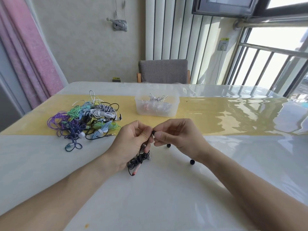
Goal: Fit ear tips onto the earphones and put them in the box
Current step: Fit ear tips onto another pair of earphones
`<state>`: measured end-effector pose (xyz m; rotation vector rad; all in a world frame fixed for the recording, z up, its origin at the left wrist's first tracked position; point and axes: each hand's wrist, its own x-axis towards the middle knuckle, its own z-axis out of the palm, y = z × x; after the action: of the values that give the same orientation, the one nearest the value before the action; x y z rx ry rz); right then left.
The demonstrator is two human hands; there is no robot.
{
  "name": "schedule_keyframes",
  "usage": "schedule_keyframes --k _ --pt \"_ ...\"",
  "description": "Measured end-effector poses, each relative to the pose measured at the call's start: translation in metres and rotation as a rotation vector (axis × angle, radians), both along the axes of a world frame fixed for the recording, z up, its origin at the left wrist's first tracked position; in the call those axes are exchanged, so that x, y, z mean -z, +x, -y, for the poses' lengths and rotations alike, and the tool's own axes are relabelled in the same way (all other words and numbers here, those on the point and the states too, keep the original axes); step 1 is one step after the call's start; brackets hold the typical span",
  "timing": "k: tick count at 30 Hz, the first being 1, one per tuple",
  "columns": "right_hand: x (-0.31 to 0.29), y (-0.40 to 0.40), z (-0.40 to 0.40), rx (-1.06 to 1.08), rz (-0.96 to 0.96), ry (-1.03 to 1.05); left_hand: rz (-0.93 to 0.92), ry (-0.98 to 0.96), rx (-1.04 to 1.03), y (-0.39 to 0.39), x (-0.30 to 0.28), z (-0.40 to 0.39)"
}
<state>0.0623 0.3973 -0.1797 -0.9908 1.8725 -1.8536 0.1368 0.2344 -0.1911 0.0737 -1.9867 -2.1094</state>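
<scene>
Both hands meet above the white surface point(166, 197), just in front of the yellow runner point(208, 114). Left hand point(131, 144) curled round a black earphone set point(138, 161); coiled cable hangs below the palm and touches the surface, one earbud stem sticks up toward the right hand. Right hand point(176, 137) pinches a small black ear tip point(153, 132) between thumb and forefinger, tip right at the end of the earbud, touching the left fingers point(146, 135). Two loose black ear tips on the surface: one point(168, 145) just below the right hand, one point(192, 162) near the right wrist. Clear plastic box point(156, 104) behind the hands on the runner, pale earphones inside. Tangled pile of coloured earphones point(86, 119) to the left, apart from the hands.
</scene>
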Motion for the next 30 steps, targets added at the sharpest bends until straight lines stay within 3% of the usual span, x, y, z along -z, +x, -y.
schedule_keyframes --k 28,30 --pt "0.001 0.008 -0.009 0.047 0.035 0.039 -0.03 -0.052 0.062 0.004 0.005 -0.004" --pt "0.001 0.009 -0.007 0.047 0.11 0.038 -0.056 -0.086 0.054 0.003 0.005 -0.002"
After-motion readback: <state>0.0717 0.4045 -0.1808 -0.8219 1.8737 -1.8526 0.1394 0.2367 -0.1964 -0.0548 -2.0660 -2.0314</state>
